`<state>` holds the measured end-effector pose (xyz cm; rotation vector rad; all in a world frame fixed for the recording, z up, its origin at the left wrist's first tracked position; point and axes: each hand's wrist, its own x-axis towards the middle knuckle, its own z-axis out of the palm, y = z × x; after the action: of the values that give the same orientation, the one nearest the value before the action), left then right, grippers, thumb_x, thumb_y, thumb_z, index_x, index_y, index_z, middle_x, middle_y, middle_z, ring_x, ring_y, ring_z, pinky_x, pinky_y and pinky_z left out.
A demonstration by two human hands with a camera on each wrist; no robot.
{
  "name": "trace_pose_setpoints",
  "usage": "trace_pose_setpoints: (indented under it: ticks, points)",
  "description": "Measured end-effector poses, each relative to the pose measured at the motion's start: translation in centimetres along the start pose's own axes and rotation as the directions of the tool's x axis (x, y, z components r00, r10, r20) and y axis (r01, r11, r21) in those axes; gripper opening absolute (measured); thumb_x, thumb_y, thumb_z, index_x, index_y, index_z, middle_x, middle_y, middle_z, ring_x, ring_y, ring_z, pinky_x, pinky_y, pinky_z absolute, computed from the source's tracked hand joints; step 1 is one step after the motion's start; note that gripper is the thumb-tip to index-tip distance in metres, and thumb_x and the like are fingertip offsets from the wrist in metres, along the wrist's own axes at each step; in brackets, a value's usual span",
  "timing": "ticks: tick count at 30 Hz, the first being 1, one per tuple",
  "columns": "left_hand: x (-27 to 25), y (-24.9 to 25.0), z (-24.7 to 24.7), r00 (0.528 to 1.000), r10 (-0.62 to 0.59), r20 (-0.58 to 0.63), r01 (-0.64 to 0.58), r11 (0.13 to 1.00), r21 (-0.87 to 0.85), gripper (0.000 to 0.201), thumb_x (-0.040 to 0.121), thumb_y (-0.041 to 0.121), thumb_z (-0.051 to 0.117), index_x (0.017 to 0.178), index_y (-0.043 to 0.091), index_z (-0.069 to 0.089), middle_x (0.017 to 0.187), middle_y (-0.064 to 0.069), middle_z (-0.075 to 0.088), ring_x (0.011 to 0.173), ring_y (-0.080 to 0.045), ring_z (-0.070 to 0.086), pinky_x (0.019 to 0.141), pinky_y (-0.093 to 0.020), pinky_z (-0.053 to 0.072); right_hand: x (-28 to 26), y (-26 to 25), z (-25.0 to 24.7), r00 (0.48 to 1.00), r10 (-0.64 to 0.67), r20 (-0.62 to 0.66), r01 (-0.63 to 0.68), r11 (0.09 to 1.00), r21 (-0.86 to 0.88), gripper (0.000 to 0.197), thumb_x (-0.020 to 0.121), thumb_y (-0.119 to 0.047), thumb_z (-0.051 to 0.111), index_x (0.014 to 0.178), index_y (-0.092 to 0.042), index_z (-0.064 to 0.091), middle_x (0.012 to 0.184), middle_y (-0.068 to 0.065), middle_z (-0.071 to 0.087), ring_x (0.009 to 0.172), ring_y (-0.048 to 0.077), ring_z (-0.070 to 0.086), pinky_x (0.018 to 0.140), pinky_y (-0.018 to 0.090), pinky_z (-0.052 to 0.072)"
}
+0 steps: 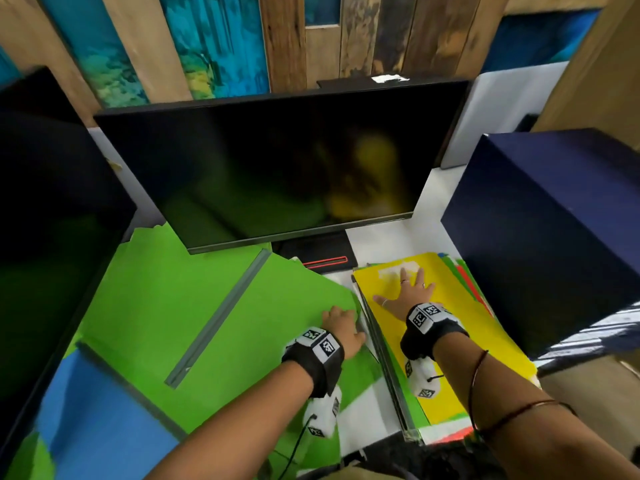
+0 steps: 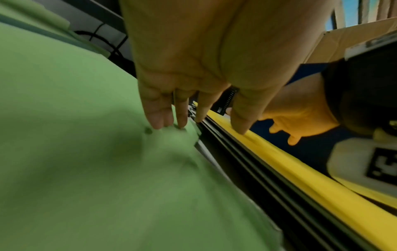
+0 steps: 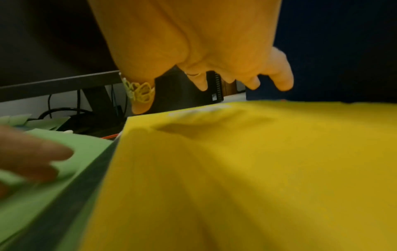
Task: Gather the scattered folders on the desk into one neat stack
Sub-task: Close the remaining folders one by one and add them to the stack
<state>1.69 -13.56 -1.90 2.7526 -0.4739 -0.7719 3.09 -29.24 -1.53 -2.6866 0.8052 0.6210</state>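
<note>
Nearest the body, a blue folder (image 1: 104, 420) lies at the desk's front left corner, partly under a large green folder (image 1: 166, 317) spread across the left half. The left hand (image 1: 341, 329) sits at that green folder's right edge, fingers (image 2: 160, 117) bent down onto the sheet and its corner; whether they pinch the edge or only press it, cannot tell. Just beside it, the growing stack (image 1: 446, 344) lies on the right, a yellow folder (image 3: 247, 169) on top, with green and red edges showing beneath and dark spines along its left side. The right hand (image 1: 407, 292) lies flat on the yellow cover, fingers (image 1: 403, 273) spread and straight, pinning the pile. Judgement: these folders look thin, light and floppy, with slick covers likely to slide on each other; best taken at the spine edge or slid flat rather than lifted by a corner, which would sag. The white desk (image 1: 367, 414) shows between the two piles. Farther back stands a dark monitor (image 1: 277, 168) on its stand, a navy box (image 1: 554, 230) close against the stack's right side, then a wall of wood planks and blue-green painted panels.
</note>
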Motion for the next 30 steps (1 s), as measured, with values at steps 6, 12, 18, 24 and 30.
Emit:
trace_pose_setpoints:
  ticks: [6,12,18,24,30]
  points:
    - [-0.9,-7.9,-3.9,0.947,-0.114,-0.3,0.113,0.993,-0.018,0.064,0.085,-0.001,0.053,0.141,0.024,0.036,0.149,-0.01,0.025,0.138,-0.029,0.023,0.115,-0.039,0.029,-1.9,-3.2,1.2,0.98,-0.193,-0.05,0.191,0.98,-0.047,0.083,0.086,-0.056,0.05,0.15,-0.02,0.011,0.159,0.006,-0.002,0.147,0.029,0.0,0.116,0.05,0.016]
    - [-3.0,-15.6,-5.9,0.858,-0.509,-0.064,0.51,0.86,0.011,0.114,0.071,0.046,0.074,0.148,0.03,-0.008,0.155,-0.02,-0.015,0.139,-0.051,-0.008,0.11,-0.062,0.021,-2.9,-11.1,2.1,0.877,-0.481,-0.003,0.48,0.875,0.053,0.068,0.09,-0.042,0.052,0.145,-0.012,0.028,0.155,0.007,0.022,0.144,0.023,0.02,0.116,0.04,0.024]
    - [-4.7,-17.5,-4.5,0.866,-0.499,-0.039,0.498,0.85,0.175,0.125,0.065,0.068,0.065,0.147,0.017,-0.015,0.155,-0.023,-0.002,0.143,-0.042,0.007,0.117,-0.054,0.014,-0.6,-16.4,5.7,0.918,-0.379,0.118,0.372,0.925,0.08,0.085,0.071,-0.075,0.048,0.138,-0.023,0.037,0.143,0.009,0.041,0.127,0.031,0.04,0.106,0.046,0.036]
    - [-5.4,-17.5,-5.7,0.891,-0.453,-0.034,0.453,0.88,0.143,0.103,0.069,0.068,0.061,0.146,0.014,0.017,0.143,-0.015,0.029,0.13,-0.033,0.039,0.107,-0.045,0.037,-3.7,-16.6,4.1,0.957,-0.29,0.0,0.288,0.951,0.117,0.082,0.076,-0.052,0.068,0.142,-0.019,0.032,0.151,0.009,0.016,0.138,0.031,0.024,0.108,0.051,0.03]
    - [-4.6,-17.1,-9.8,0.948,-0.259,-0.184,0.271,0.962,0.042,0.055,0.092,0.037,0.049,0.14,0.014,0.035,0.145,-0.012,0.033,0.13,-0.033,0.038,0.108,-0.043,0.037,-4.7,-16.6,4.8,0.936,-0.309,-0.167,0.346,0.892,0.291,0.068,0.073,-0.041,0.074,0.13,-0.02,0.043,0.143,0.002,0.031,0.13,0.022,0.035,0.102,0.04,0.031]
